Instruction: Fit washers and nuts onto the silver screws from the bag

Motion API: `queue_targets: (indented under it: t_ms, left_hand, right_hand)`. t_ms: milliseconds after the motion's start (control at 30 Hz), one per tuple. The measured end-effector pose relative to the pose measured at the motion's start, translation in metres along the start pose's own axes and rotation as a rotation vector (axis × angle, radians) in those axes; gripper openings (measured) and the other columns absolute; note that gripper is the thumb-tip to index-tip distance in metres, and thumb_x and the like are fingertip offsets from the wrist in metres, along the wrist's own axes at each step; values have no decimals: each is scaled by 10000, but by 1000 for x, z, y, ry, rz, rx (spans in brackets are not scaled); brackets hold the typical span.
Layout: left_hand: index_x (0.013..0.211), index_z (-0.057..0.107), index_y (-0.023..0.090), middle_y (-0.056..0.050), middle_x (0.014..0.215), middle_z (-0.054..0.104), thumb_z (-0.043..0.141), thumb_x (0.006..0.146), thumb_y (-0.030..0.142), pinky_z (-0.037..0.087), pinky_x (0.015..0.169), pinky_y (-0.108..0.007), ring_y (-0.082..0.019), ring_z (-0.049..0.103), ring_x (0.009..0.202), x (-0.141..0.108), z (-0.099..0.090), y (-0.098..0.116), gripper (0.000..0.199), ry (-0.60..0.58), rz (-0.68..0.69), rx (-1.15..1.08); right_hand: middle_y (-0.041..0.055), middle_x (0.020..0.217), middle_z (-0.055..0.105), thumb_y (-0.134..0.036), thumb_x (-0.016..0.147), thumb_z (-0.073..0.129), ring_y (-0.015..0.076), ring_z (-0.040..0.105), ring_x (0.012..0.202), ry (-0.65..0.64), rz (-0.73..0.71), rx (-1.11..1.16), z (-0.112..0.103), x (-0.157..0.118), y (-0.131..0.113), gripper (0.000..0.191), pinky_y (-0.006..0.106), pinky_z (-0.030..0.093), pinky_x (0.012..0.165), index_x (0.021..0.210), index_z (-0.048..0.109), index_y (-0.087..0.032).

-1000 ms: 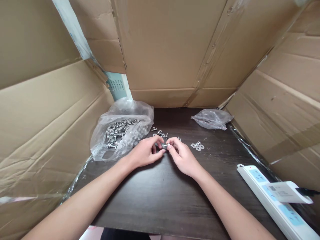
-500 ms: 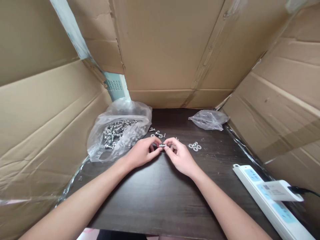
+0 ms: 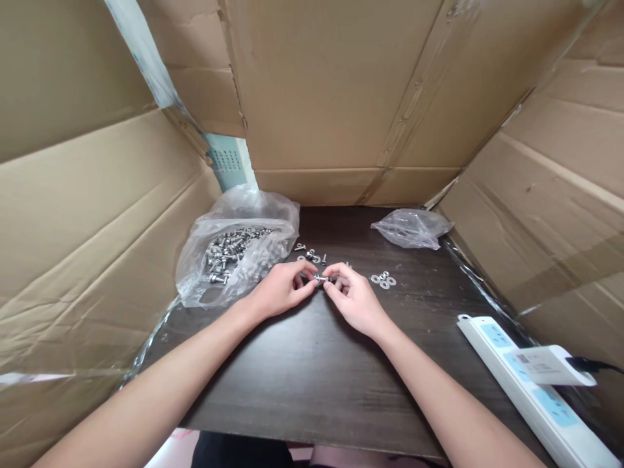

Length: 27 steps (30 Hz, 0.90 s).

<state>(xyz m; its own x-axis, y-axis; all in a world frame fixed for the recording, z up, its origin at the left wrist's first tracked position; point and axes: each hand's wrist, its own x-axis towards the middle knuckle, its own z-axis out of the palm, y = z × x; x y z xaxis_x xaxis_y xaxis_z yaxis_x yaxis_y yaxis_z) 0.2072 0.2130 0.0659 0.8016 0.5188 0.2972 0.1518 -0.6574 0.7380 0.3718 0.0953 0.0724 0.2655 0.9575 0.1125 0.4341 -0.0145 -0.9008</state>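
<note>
Between my two hands, above the dark table, is a small silver bolt [image 3: 321, 279] lying crosswise. My left hand [image 3: 289, 286] pinches its left end between thumb and forefinger. With thumb and fingertips, my right hand [image 3: 351, 294] grips the other end. Something ring-like, perhaps a nut or washer, sits on the bolt near the left fingertips; it is too small to make out. Just beyond the hands lie loose bolts, nuts and washers [image 3: 311, 255]. Right of my right hand is a little group of flat washers [image 3: 385, 283] with a nut among them.
An opened clear plastic bag [image 3: 195, 260] full of bolts stands at the left. A smaller clear bag [image 3: 412, 229] lies at the back right. Along the right edge runs a white power strip [image 3: 521, 380] with a plugged-in adapter. Cardboard walls [image 3: 336, 91] enclose the dark table [image 3: 312, 377].
The camera view has shifted slightly. Both hands still hold the bolt; the fingertips have moved a little, and more of the bolt shows between them.
</note>
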Motion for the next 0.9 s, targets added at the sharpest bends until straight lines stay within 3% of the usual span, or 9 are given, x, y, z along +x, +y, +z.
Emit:
queue_targets:
  t_ms: [467,633,900]
  left_hand:
    - [970,660,168,-12,864,696,620,922,248,495,643,-207,-99,608,663,0,-2,3,102,-38,49,41]
    - [964,675,165,-8,855,690,620,911,228,482,631,-197,-93,597,661,0,-2,3,99,-43,42,31]
    - [934,674,164,6,804,677,627,889,209,470,618,-189,-90,585,646,-1,-2,1,80,-36,13,16]
  right_hand:
    - [22,848,645,-306,882,582,123,484,595,-11,-17,-2,0,-1,-1,154,263,384,561,984,612,-195]
    - [13,796,645,-298,895,577,130,500,610,-5,-16,-18,1,0,0,151,261,383,566,985,634,-191]
    - [49,929,709,-352,918,591,136,559,643,3,-11,-14,4,-1,3,205,281,426,612,1026,656,-190]
